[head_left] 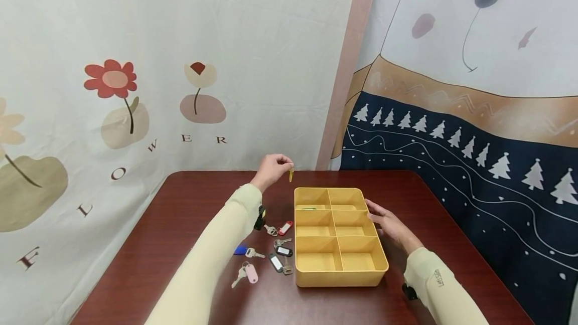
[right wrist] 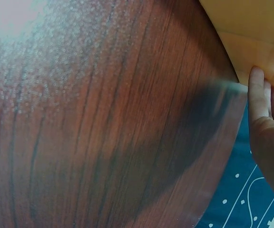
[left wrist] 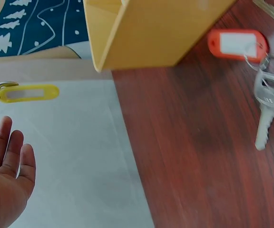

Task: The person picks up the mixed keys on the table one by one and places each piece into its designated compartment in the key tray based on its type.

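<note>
My left hand (head_left: 273, 168) pinches the ring of a yellow key tag (head_left: 291, 174), which hangs above the table's far edge, left of the yellow box. The left wrist view shows the yellow tag (left wrist: 30, 93) with a key behind it, and the hand's (left wrist: 8, 166) other fingers stretched out. The yellow box (head_left: 340, 279) has several compartments; something green (head_left: 309, 208) lies in the far left one. My right hand (head_left: 392, 225) touches the box's right side with extended fingers. In the right wrist view, the hand's (right wrist: 270, 118) fingertips rest against the box wall (right wrist: 251, 47).
Left of the box on the table (head_left: 149, 265) lie keys with a red tag (head_left: 285, 228), a blue tag (head_left: 241, 250), a pink tag (head_left: 251, 273) and two black-framed tags (head_left: 276, 263). Printed cloths (head_left: 271, 64) hang behind and at the right.
</note>
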The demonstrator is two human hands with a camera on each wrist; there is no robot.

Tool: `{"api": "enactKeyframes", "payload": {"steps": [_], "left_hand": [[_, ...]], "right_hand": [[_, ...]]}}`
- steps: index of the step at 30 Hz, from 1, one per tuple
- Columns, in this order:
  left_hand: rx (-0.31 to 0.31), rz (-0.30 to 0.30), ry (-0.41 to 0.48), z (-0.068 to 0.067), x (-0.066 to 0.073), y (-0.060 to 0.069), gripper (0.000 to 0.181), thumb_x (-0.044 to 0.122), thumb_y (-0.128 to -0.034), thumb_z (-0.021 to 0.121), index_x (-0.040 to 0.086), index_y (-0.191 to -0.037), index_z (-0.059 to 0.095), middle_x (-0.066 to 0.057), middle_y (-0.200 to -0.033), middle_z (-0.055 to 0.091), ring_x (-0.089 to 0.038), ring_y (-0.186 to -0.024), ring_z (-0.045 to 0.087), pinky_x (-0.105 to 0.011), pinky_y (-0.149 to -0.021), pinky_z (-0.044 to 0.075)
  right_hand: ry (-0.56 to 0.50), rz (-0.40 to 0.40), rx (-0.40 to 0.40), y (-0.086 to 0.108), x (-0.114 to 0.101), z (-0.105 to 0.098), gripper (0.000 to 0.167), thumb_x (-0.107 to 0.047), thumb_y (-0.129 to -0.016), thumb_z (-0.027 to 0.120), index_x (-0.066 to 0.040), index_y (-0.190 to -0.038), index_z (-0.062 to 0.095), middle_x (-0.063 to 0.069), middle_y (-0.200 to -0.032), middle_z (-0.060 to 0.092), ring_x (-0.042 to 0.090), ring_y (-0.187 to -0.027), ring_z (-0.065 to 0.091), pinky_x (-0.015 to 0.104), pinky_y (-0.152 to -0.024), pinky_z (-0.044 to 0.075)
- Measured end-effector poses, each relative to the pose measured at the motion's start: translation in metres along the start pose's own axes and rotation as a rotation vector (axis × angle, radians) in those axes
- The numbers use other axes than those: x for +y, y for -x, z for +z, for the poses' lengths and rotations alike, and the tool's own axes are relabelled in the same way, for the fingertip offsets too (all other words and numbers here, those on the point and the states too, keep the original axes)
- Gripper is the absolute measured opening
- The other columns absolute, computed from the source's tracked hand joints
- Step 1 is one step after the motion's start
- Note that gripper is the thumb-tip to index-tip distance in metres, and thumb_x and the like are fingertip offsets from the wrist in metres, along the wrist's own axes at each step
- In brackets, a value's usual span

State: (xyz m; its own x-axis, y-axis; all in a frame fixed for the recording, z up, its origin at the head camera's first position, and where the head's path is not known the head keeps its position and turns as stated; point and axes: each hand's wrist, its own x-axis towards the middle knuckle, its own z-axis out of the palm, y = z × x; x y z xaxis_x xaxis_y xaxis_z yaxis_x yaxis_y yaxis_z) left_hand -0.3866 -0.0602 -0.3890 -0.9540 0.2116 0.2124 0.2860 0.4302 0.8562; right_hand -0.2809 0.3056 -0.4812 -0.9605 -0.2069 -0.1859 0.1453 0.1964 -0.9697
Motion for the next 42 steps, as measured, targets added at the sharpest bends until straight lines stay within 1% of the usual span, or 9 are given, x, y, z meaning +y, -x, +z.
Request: {"api": "enactKeyframes", "payload": {"steps": [6, 8, 15, 20, 23, 27, 34, 37, 42], "left_hand": [[-0.024, 0.018, 0.032, 0.014, 0.015, -0.004, 0.012, 0.02, -0.094, 0.069, 0.01, -0.097, 0.075, -0.004, -0.097, 0.069, -0.022, -0.092, 0.06, -0.037, -0.08, 0.049], [-0.032, 0.014, 0.045, 0.019, 0.019, -0.005, 0.011, 0.02, -0.0942, 0.069, 0.011, -0.096, 0.075, -0.004, -0.097, 0.068, -0.021, -0.092, 0.06, -0.037, -0.08, 0.049], [-0.052, 0.034, 0.065, 0.04, 0.031, -0.008, 0.012, 0.018, -0.094, 0.069, 0.008, -0.097, 0.075, -0.003, -0.096, 0.069, -0.019, -0.09, 0.06, -0.035, -0.079, 0.049], [-0.07, 0.045, 0.07, 0.056, 0.04, -0.009, 0.011, 0.017, -0.0932, 0.069, 0.008, -0.094, 0.075, -0.002, -0.096, 0.069, -0.018, -0.089, 0.06, -0.033, -0.079, 0.048], [-0.078, 0.048, 0.066, 0.066, 0.046, -0.01, 0.011, 0.018, -0.0929, 0.07, 0.009, -0.094, 0.075, -0.001, -0.095, 0.069, -0.018, -0.088, 0.058, -0.031, -0.077, 0.047], [-0.092, 0.048, 0.067, 0.081, 0.051, -0.01, 0.01, 0.017, -0.0924, 0.07, 0.008, -0.094, 0.076, -0.001, -0.094, 0.069, -0.018, -0.087, 0.057, -0.03, -0.074, 0.046], [-0.122, 0.039, 0.063, 0.106, 0.056, -0.008, 0.007, 0.017, -0.091, 0.072, 0.012, -0.089, 0.075, 0.002, -0.093, 0.068, -0.015, -0.088, 0.057, -0.026, -0.077, 0.048], [-0.136, 0.042, 0.05, 0.114, 0.058, -0.006, 0.006, 0.016, -0.0915, 0.071, 0.012, -0.089, 0.075, 0.002, -0.094, 0.068, -0.015, -0.089, 0.057, -0.026, -0.077, 0.049], [-0.158, 0.04, 0.031, 0.124, 0.059, -0.004, 0.007, 0.016, -0.0932, 0.07, 0.011, -0.092, 0.075, 0.003, -0.093, 0.068, -0.015, -0.084, 0.058, -0.025, -0.072, 0.049]], "right_hand": [[-0.001, -0.006, 0.0, -0.001, 0.001, 0.0, 0.058, -0.016, -0.107, 0.042, -0.014, -0.159, 0.018, 0.023, -0.156, 0.026, 0.036, -0.131, 0.046, 0.048, -0.098, 0.047], [-0.004, -0.009, -0.003, -0.001, 0.001, 0.0, 0.058, -0.016, -0.107, 0.042, -0.014, -0.16, 0.017, 0.023, -0.156, 0.025, 0.036, -0.131, 0.046, 0.048, -0.098, 0.047], [0.0, -0.013, -0.003, 0.0, 0.001, 0.0, 0.058, -0.015, -0.108, 0.042, -0.013, -0.159, 0.017, 0.024, -0.156, 0.026, 0.036, -0.13, 0.047, 0.047, -0.097, 0.048], [-0.02, -0.02, -0.005, 0.0, 0.0, 0.001, 0.058, -0.013, -0.107, 0.042, -0.011, -0.159, 0.017, 0.024, -0.155, 0.027, 0.033, -0.127, 0.05, 0.045, -0.096, 0.049], [-0.038, -0.026, -0.015, 0.0, 0.0, 0.001, 0.058, -0.012, -0.107, 0.041, -0.01, -0.159, 0.016, 0.025, -0.155, 0.025, 0.033, -0.129, 0.048, 0.045, -0.097, 0.048], [-0.044, -0.035, -0.02, 0.0, 0.0, 0.002, 0.058, -0.013, -0.107, 0.042, -0.01, -0.159, 0.016, 0.026, -0.156, 0.024, 0.035, -0.131, 0.045, 0.046, -0.098, 0.047], [-0.028, -0.039, -0.016, 0.001, 0.002, 0.001, 0.059, -0.015, -0.107, 0.044, -0.009, -0.159, 0.016, 0.026, -0.155, 0.025, 0.032, -0.126, 0.051, 0.046, -0.095, 0.049], [-0.026, -0.028, -0.004, 0.001, 0.002, 0.001, 0.059, -0.016, -0.107, 0.045, -0.011, -0.159, 0.018, 0.024, -0.155, 0.027, 0.033, -0.126, 0.051, 0.047, -0.096, 0.049], [-0.001, -0.008, 0.005, -0.001, 0.002, 0.0, 0.06, -0.02, -0.106, 0.046, -0.014, -0.159, 0.019, 0.022, -0.157, 0.026, 0.038, -0.131, 0.046, 0.05, -0.099, 0.046]]}}
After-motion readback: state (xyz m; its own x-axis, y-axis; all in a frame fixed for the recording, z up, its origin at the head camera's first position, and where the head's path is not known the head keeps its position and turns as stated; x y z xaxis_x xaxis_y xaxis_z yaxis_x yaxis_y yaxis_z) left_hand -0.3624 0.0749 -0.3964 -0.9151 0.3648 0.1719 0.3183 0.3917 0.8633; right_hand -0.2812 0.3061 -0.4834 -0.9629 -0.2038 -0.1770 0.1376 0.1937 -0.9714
